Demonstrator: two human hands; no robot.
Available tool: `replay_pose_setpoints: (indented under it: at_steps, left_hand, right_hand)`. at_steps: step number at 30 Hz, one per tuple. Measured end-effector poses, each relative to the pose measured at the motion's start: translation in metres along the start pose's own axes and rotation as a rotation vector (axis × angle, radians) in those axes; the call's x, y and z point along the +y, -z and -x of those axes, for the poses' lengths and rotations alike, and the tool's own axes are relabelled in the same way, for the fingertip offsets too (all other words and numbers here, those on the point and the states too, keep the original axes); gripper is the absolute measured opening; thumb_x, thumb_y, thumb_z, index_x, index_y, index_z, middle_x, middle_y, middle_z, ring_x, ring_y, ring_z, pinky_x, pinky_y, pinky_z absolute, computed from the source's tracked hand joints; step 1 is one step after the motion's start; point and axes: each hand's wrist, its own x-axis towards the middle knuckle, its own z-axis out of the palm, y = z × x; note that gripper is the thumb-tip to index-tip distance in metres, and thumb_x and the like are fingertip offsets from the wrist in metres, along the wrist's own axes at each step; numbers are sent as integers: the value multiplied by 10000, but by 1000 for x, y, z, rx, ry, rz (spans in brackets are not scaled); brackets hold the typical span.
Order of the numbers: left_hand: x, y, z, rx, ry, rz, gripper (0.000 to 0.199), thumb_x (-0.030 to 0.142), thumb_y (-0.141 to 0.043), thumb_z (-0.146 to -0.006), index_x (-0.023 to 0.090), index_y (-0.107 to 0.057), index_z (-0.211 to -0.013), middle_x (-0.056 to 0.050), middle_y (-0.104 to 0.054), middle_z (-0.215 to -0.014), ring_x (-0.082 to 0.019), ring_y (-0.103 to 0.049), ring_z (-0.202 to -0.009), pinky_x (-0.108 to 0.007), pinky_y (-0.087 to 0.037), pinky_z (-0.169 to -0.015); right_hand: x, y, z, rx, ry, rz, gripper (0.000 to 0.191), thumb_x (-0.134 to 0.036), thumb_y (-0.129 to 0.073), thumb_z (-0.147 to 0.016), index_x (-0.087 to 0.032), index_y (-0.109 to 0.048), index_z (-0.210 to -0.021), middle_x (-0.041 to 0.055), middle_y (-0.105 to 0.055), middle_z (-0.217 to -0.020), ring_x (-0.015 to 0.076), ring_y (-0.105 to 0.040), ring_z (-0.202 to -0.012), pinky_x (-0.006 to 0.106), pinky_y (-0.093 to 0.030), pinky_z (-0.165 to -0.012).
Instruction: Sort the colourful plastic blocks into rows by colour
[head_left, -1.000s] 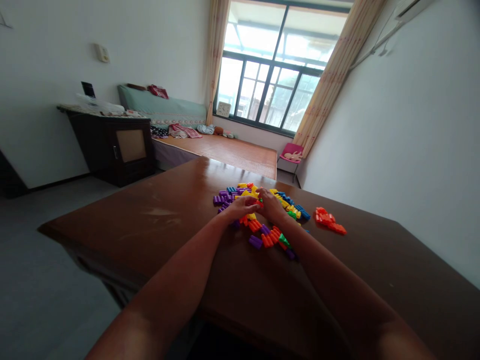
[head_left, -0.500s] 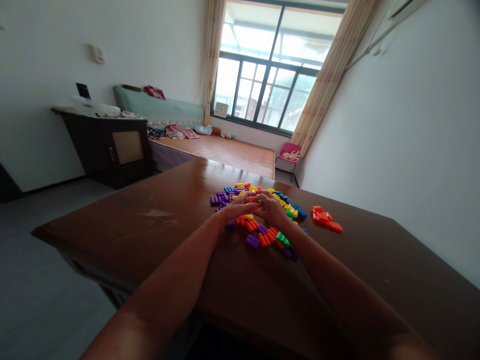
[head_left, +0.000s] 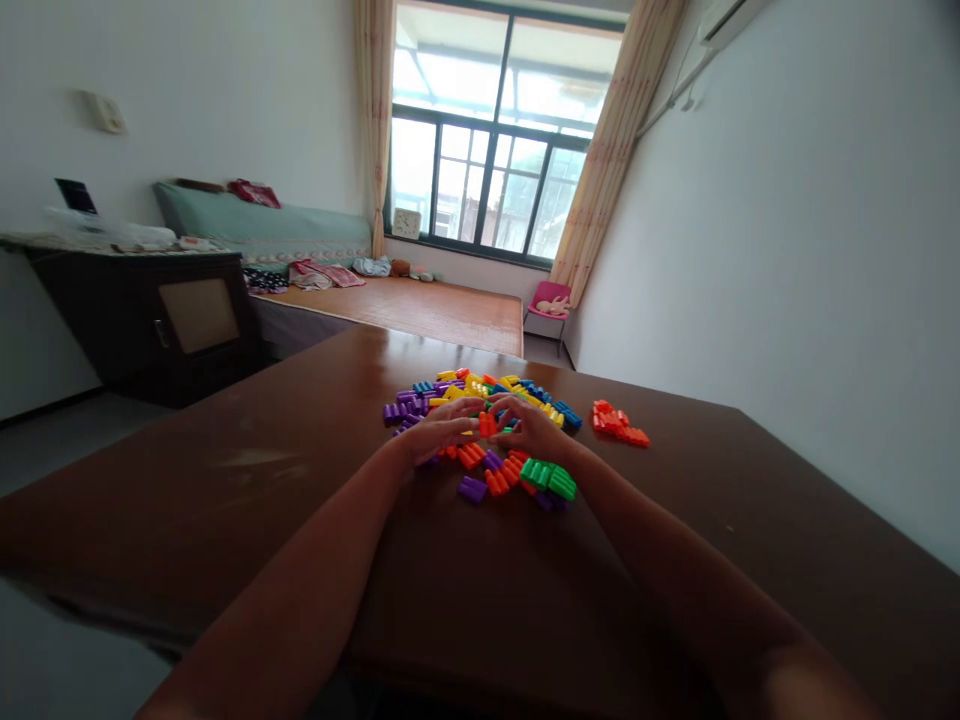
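A pile of purple, yellow, blue, green and orange plastic blocks lies on the dark brown table. Over its middle, an orange block shows between my hands. My left hand has its fingertips pressed to the left side of that block. From the right, the curved fingers of my right hand close on it. Green blocks lie just below my right wrist, and a purple block sits at the near edge of the pile.
To the right of the pile is a separate group of orange-red blocks. Beyond the table are a bed, a dark cabinet on the left and a pink chair below the window.
The view has turned, so the room and table appear farther left. Between my hands the orange block now shows clearly, and my right forearm covers less of the green blocks.
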Motion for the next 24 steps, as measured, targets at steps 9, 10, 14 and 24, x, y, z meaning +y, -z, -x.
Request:
replay_pose_setpoints:
  at_steps: [9, 10, 14, 24]
  left_hand:
    - [-1, 5, -5, 143, 17, -107, 516, 412, -727, -737, 203, -611, -1194, -113, -539, -1351, -284, -557, -1194, -346, -519, -889]
    - [-2, 5, -6, 148, 23, -119, 523, 420, -731, -730, 199, -615, -1190, -114, -554, -1334, -284, -560, -1189, -347, -520, -887]
    - [-2, 3, -6, 162, 31, -167, 515, 438, -732, -724, 197, -634, -1169, -109, -595, -1286, -280, -572, -1169, -341, -518, -883]
    - [0, -1, -6, 176, 64, -228, 478, 434, -740, -703, 190, -674, -1108, -102, -660, -1179, -287, -607, -1106, -349, -524, -866]
  right_hand:
    - [129, 174, 68, 341, -517, 361, 378, -327, -695, -729, -170, -627, -1066, 96, -694, -1009, 186, -651, -837, 295, -519, -730]
    - [144, 189, 76, 373, -594, 429, 354, -316, -699, -716, -166, -644, -1031, 98, -700, -1004, 193, -656, -847, 300, -516, -746]
    - [192, 214, 96, 317, -733, 557, 299, -263, -716, -672, -164, -682, -952, 95, -718, -988, 208, -664, -879, 310, -503, -796]
    - [227, 200, 97, 230, -687, 497, 300, -279, -743, -643, -205, -723, -933, 58, -734, -972, 214, -675, -899, 292, -509, -807]
